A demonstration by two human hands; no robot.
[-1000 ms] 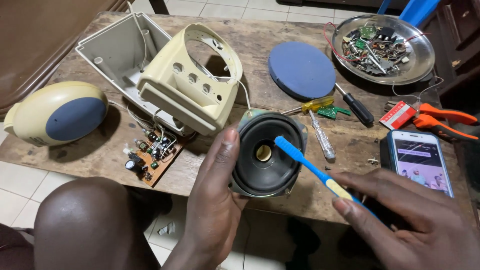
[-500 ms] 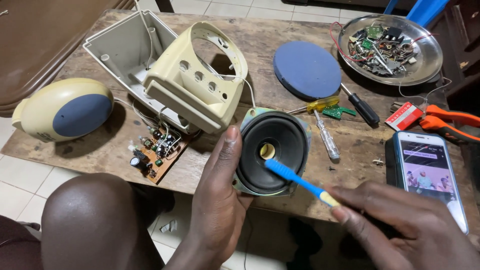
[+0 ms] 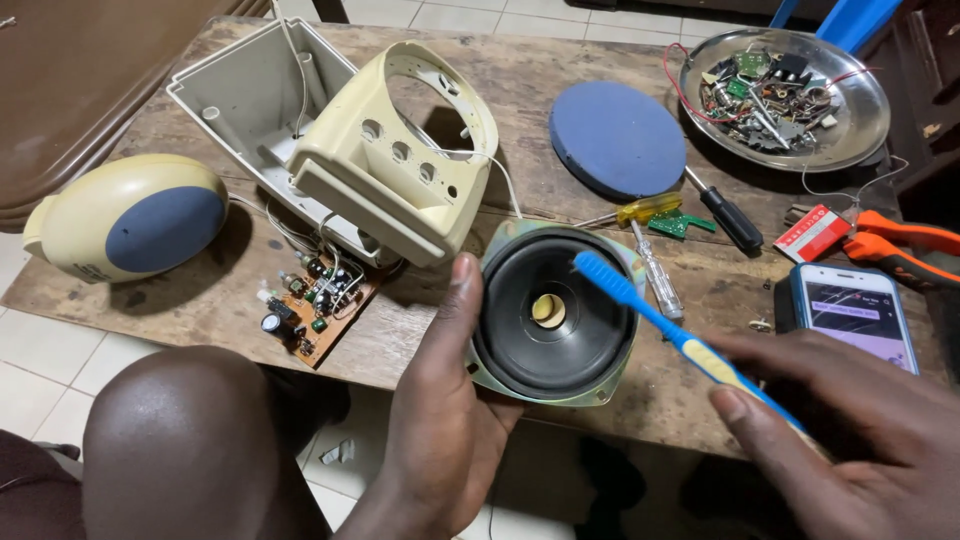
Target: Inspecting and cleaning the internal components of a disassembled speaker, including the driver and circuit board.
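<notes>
My left hand grips a round black loudspeaker driver by its metal frame, cone facing up, just above the table's near edge. My right hand holds a blue and yellow toothbrush; its bristle head rests on the upper right rim of the cone. Behind the driver lies an opened cream speaker housing on its grey back shell, with wires running to a brown circuit board.
A wooden table carries a cream and blue oval speaker, a blue round cover, screwdrivers, a metal dish of parts, orange pliers, a red box and a phone. My knee is below.
The toothbrush head has shifted from the centre of the cone up to its upper right rim. My left hand keeps hold of the driver. The view has drifted slightly.
</notes>
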